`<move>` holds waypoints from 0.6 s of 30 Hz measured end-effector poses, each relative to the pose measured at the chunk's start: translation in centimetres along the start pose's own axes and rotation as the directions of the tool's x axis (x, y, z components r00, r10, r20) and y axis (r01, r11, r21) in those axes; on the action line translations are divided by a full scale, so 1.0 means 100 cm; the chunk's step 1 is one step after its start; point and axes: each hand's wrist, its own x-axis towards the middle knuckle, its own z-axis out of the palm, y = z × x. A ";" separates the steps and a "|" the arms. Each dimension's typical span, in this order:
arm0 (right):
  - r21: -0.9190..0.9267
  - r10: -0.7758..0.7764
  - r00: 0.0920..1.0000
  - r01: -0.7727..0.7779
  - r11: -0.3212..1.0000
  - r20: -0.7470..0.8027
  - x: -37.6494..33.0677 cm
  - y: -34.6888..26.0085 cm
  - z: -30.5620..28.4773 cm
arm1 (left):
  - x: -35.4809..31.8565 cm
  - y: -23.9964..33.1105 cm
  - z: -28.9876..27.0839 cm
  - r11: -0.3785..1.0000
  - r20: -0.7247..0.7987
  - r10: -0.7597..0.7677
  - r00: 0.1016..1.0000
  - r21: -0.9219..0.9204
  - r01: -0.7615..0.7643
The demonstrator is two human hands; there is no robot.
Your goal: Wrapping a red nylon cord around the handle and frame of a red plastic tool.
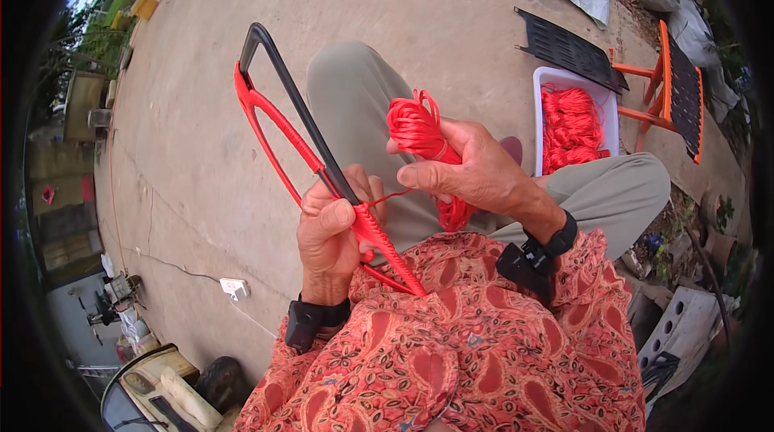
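- The black frame, partly bound in red wrapping, is held tilted above the lap, clamped in the left hand.
- A red cord bundle is gripped in the right hand; a thin strand is strung between the hands.
- The frame is judged stiff and light, best held at its bound section; the bundle, soft, light, perhaps slippery, best held around its middle.
- In the white tub, to the right, more red cord is heaped.

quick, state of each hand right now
Left hand: closed, holding the red-and-black frame.
Right hand: closed, holding a bundle of red cord.
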 end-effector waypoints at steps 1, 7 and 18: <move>0.129 0.113 0.992 -0.120 0.984 0.059 -0.002 0.001 0.001 | -0.001 0.000 -0.002 1.000 -0.005 -0.002 1.000 0.001 0.002; 0.181 0.055 0.986 -0.083 0.980 0.155 -0.003 0.001 0.015 | -0.002 -0.001 -0.003 0.997 -0.010 0.028 1.000 -0.066 -0.028; 0.266 0.027 0.983 -0.076 0.961 0.182 -0.006 0.006 0.017 | 0.000 -0.005 -0.001 0.999 -0.053 0.039 0.998 0.007 -0.038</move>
